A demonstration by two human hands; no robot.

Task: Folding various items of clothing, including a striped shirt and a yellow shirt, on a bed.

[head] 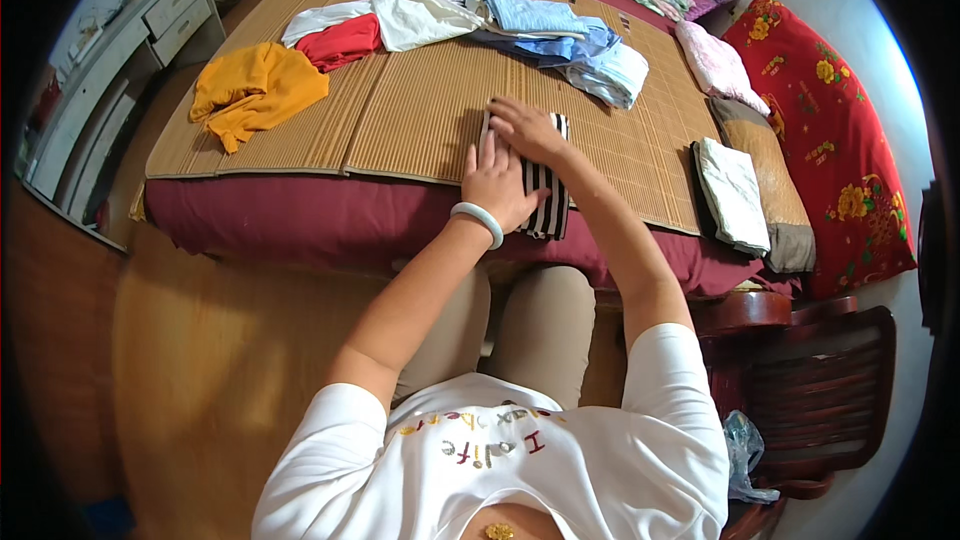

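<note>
A black-and-white striped garment [546,199], folded into a narrow strip, lies at the near edge of a bamboo sleeping mat [420,112] on the bed. My left hand [499,184] rests flat on its left side, fingers spread and pointing away from me; a pale bangle circles that wrist. My right hand [529,129] lies across the garment's far part, its fingers reaching left just beyond the left fingertips. Both palms press on the cloth, and neither hand is closed around it. The hands hide much of the garment's left side.
A yellow garment [259,90], a red one [341,43], white cloth [424,17] and blue clothes [555,34] lie farther back. Folded white cloth [733,195] sits at right beside a pillow [765,172]. A wooden chair [817,390] stands at lower right, a desk [112,82] at left.
</note>
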